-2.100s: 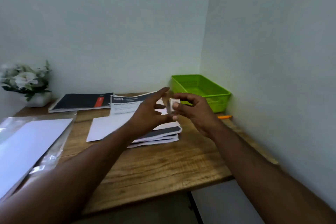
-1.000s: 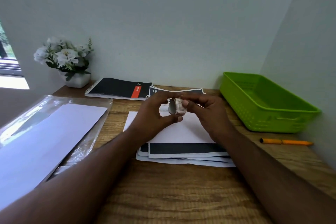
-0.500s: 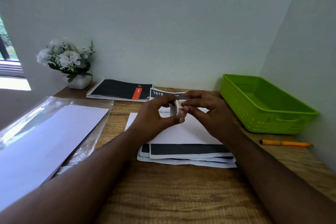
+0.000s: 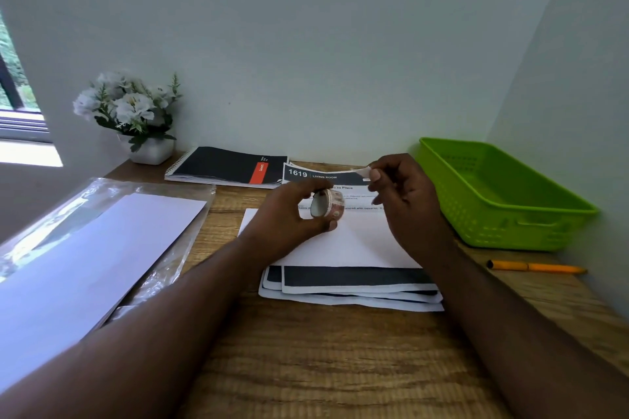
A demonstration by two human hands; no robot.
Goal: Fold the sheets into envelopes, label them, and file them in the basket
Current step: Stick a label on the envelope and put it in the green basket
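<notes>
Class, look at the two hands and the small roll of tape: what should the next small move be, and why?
Probably pull the strip a little longer, then tear it off. The left hand holds the tape roll and the right hand pinches its short free end above the folded white sheet, which lies untaped; the green basket appears empty.

Basket (image 4: 503, 201) right of sheets (image 4: 350, 282)

Your left hand (image 4: 289, 214) sits at the centre of the frame, thumb and fingers curled round a small tape roll (image 4: 326, 203). Your right hand (image 4: 405, 201) is just right of it and slightly higher, thumb and forefinger pinching the tape's loose end (image 4: 363, 172). Both bare forearms run in from the lower corners.
</notes>
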